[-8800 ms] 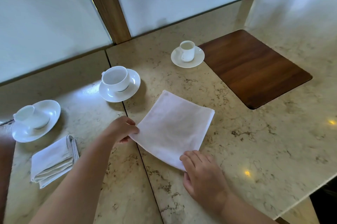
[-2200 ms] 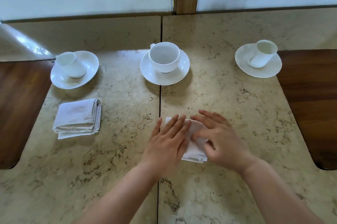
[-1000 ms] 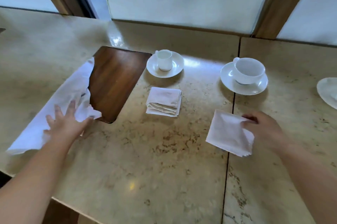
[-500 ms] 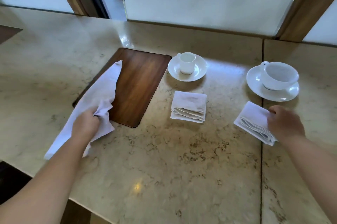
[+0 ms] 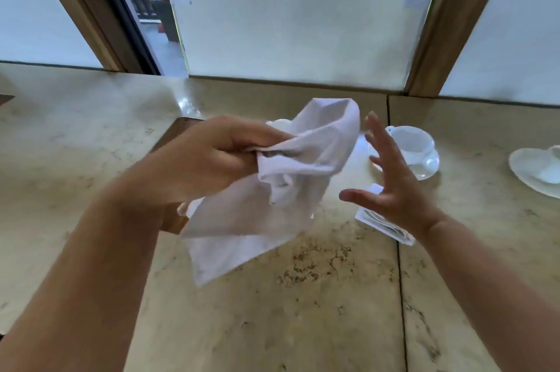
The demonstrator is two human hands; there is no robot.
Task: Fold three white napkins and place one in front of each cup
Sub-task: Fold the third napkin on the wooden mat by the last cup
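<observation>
Up above the counter point(image 5: 272, 326), the left hand point(image 5: 209, 159) grips an unfolded napkin point(image 5: 272, 189), which hangs loose. Beside it the right hand point(image 5: 394, 186) is spread, holding nothing, over a folded napkin point(image 5: 381, 224) lying before the cup point(image 5: 413, 144).

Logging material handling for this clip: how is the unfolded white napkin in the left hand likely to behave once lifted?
Probably floppy: the unfolded napkin bunches where the left hand grips it and hangs in loose folds above the counter. Likely light, since one hand's grip carries all of it. It may need the open right hand to spread it flat.
</observation>
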